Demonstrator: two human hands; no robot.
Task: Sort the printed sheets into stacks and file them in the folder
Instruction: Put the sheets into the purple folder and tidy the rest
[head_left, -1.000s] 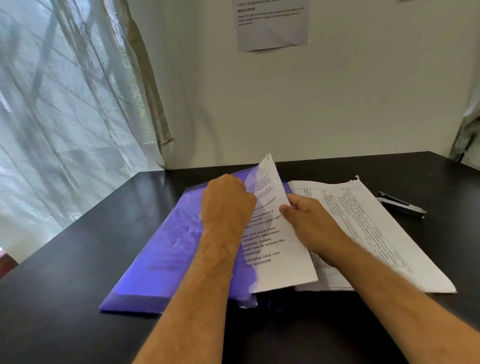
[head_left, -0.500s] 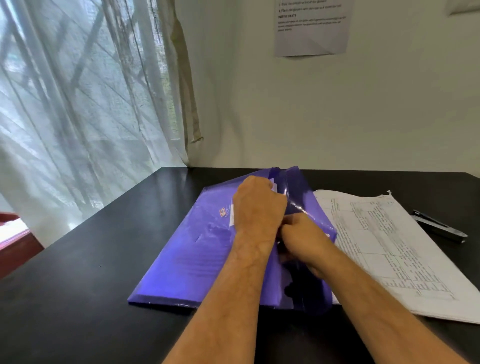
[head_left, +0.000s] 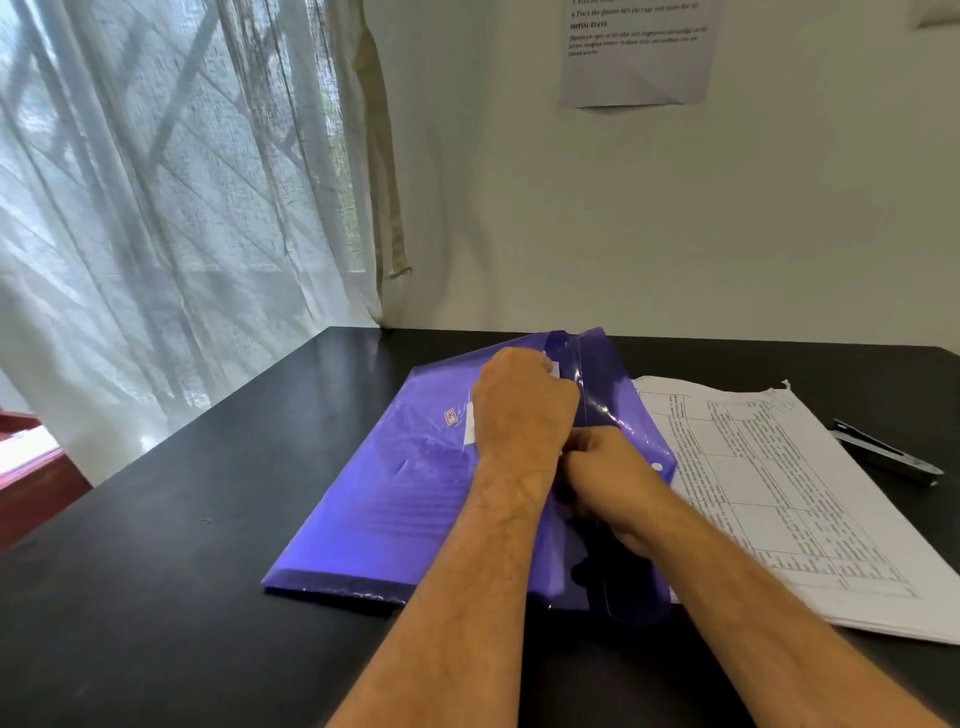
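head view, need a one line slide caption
Both hands work at the purple folder on the black table, printed sheets alongside.

We see bare bench (head_left: 197, 519) left of folder (head_left: 384, 499): free passage. Right side blocked by paper stack (head_left: 779, 499); stapler (head_left: 883, 456), we think, just beyond it. Wall (head_left: 675, 234) close behind.

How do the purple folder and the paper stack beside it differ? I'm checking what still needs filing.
The purple folder is tinted and see-through, with printed lines showing inside; the paper stack is opaque white with tables. Both hands, left hand and right hand, are at the folder's flap; nothing touches the stack. The folder's flap is raised; the stack lies flat. Both rest on the black table.
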